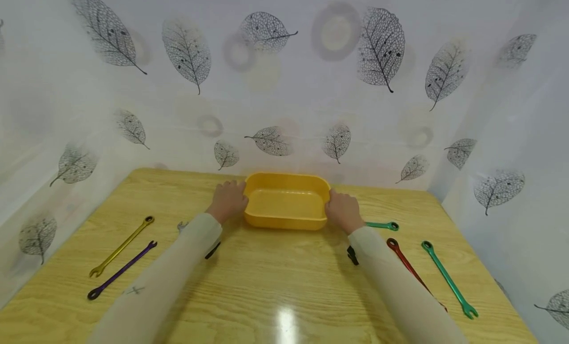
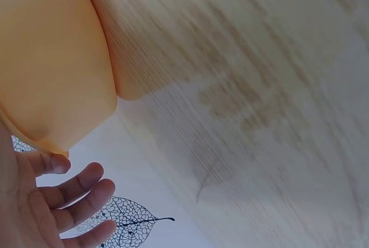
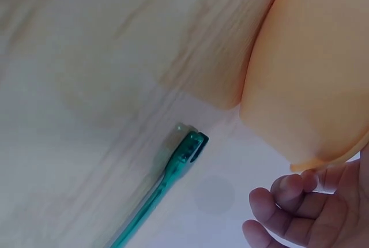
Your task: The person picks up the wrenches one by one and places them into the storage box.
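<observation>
Head view: orange bin [image 1: 286, 223] at the far middle of the table [image 1: 284, 270], near the leaf-print sheet [image 1: 284, 104]. Left hand [image 1: 227, 200] and right hand [image 1: 344, 210] each grip one end of it, fingers bent over the rim; from where I stand, both thumbs are hard to make out. Bin interior shows bare. Left side: gold wrench [image 1: 123, 246] and purple wrench [image 1: 123, 270] lie side by side, apart, both in full view. Silver wrench [image 1: 182, 226]: one end only, the rest behind the left sleeve [image 1: 164, 275]. Right side: short green piece, a wrench [image 1: 382, 225] partly covered by the right hand and sleeve [image 1: 400, 275]; red wrench [image 1: 411, 266], lower part partly covered by that sleeve; long green wrench [image 1: 448, 279], whole. A dark object at each wrist, mostly covered; cannot identify.

Left wrist view: bin cut off by the frame. Index fingertip at the rim, the other fingers spread below it; thumb out of sight. Lower bin edge meets its orange reflection on the wood.

Right wrist view: bin again cropped. Index finger at the rim, other fingers curled, palm cut off. Beside the bin, apart from it, a green wrench end; its shaft leaves the frame at the bottom.
</observation>
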`<act>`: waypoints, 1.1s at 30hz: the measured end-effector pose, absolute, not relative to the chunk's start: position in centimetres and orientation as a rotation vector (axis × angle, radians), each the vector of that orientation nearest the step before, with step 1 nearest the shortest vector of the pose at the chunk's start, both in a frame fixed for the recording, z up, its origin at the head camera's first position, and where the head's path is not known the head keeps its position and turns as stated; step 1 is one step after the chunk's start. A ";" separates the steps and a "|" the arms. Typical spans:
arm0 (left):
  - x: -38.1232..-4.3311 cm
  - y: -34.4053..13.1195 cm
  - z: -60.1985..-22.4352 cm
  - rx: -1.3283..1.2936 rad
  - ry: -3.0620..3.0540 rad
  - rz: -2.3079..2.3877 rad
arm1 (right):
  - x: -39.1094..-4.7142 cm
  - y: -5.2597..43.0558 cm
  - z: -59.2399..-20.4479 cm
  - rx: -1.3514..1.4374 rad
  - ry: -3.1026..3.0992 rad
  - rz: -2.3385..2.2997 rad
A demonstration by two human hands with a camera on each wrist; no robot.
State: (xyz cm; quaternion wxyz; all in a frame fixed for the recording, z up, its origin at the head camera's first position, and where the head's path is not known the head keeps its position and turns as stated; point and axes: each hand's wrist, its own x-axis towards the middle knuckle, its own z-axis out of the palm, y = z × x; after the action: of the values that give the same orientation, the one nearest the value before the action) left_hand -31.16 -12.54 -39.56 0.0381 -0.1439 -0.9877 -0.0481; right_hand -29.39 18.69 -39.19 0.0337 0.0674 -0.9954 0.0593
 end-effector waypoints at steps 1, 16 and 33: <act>-31.1 -12.6 -39.6 -0.439 -3.032 -0.151 | -29.2 18.6 -39.2 0.209 -3.061 0.190; -29.2 -12.7 -39.3 -0.410 -3.068 -0.218 | -27.4 18.5 -39.2 0.253 -3.033 0.168; -27.6 -12.6 -39.1 -0.438 -3.031 -0.217 | -26.0 18.5 -39.3 0.266 -3.018 0.172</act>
State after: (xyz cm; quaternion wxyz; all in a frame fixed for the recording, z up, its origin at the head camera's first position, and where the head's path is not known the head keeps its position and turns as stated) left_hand -27.55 -12.63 -39.14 0.0355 -0.1425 -0.9866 -0.0706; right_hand -26.02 18.48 -39.30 0.0534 0.0877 -0.9931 0.0565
